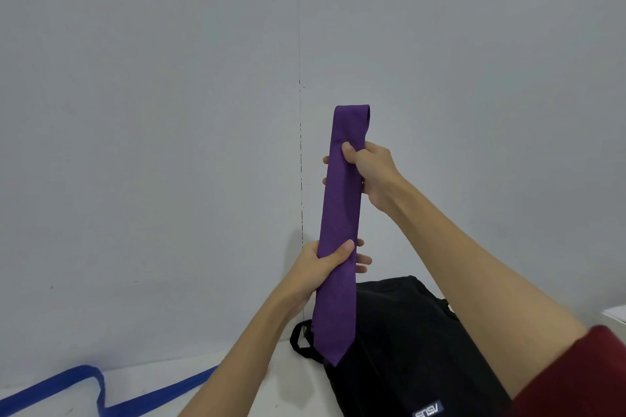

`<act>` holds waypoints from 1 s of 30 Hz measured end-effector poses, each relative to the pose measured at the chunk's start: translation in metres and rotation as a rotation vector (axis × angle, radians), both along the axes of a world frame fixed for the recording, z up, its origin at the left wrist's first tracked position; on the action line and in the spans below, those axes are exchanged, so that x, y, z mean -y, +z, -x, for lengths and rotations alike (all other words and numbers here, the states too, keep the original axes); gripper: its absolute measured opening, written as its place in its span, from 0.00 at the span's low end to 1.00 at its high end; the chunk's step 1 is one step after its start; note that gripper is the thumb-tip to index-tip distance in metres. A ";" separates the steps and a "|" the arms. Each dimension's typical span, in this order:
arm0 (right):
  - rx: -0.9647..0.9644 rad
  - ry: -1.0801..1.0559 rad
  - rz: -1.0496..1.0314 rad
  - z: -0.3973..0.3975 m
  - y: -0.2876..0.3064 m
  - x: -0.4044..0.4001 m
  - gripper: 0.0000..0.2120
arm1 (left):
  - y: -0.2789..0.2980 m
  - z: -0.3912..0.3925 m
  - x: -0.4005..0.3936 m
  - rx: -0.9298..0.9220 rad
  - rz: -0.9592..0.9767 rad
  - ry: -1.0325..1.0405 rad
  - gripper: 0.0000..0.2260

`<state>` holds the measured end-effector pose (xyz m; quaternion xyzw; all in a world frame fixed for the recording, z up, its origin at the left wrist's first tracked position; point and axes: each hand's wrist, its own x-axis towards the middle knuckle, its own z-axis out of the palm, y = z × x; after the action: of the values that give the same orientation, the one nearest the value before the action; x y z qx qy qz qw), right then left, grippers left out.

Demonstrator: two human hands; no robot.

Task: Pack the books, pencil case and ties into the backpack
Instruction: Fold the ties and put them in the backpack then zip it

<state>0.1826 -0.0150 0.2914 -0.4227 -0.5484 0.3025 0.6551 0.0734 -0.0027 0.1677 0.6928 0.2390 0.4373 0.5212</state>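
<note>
A purple tie [340,213], folded over at the top, hangs upright in the air before the wall. My right hand [371,173] grips it near the folded top, thumb across its front. My left hand [325,264] pinches it lower down, thumb in front and fingers behind. The tie's pointed tip dangles over the black backpack [413,342], which lies on the white table with its carry loop at the left. Books and a pencil case are out of view.
A blue tie [98,386] lies in a zigzag on the white table [271,393] at the lower left. A white object's corner [614,315] shows at the right edge. The grey wall [169,112] stands close behind.
</note>
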 end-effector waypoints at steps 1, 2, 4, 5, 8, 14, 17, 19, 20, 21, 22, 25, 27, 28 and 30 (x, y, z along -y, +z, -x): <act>0.011 0.002 0.002 -0.002 0.000 0.000 0.07 | 0.005 0.003 -0.001 0.000 -0.008 -0.015 0.09; 0.024 0.009 0.008 -0.003 0.000 -0.001 0.07 | 0.012 0.005 -0.001 0.011 -0.012 -0.024 0.10; 0.046 0.032 0.027 -0.004 -0.001 -0.001 0.07 | 0.024 0.007 -0.002 0.022 -0.037 -0.020 0.10; 0.048 0.045 0.035 -0.003 -0.003 -0.001 0.07 | 0.029 0.007 -0.002 0.011 -0.060 -0.012 0.10; 0.017 0.063 0.038 0.000 -0.004 -0.002 0.06 | 0.035 0.006 0.000 -0.002 -0.095 0.005 0.09; -0.202 0.066 0.059 -0.006 0.004 0.001 0.10 | 0.021 0.003 0.009 0.005 -0.119 0.163 0.08; -0.276 0.037 0.082 -0.014 0.009 0.003 0.08 | 0.008 0.004 0.012 -0.050 -0.129 0.142 0.08; -0.306 0.047 0.089 -0.017 0.010 0.003 0.07 | 0.005 0.005 0.011 -0.062 -0.123 0.150 0.08; -0.322 0.060 0.090 -0.016 0.010 0.003 0.07 | 0.005 0.005 0.011 -0.063 -0.120 0.155 0.08; -0.333 0.068 0.097 -0.015 0.010 0.003 0.07 | 0.004 0.004 0.010 -0.062 -0.112 0.160 0.08; -0.337 0.066 0.106 -0.013 0.011 0.003 0.07 | 0.003 0.004 0.010 -0.062 -0.107 0.164 0.08; -0.348 0.004 0.119 -0.009 0.013 0.002 0.06 | 0.002 0.000 0.012 -0.055 -0.111 0.171 0.09; -0.370 -0.034 0.110 -0.006 0.017 0.001 0.07 | 0.002 -0.003 0.013 -0.046 -0.137 0.189 0.09; -0.374 -0.047 0.106 -0.005 0.018 0.001 0.08 | 0.002 -0.005 0.013 -0.043 -0.153 0.202 0.09; -0.357 -0.060 0.090 -0.003 0.019 0.002 0.09 | 0.001 -0.007 0.013 -0.037 -0.185 0.227 0.07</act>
<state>0.1856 -0.0167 0.3108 -0.4071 -0.3966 0.3773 0.7312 0.0809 -0.0159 0.1688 0.7145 0.2840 0.5006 0.3977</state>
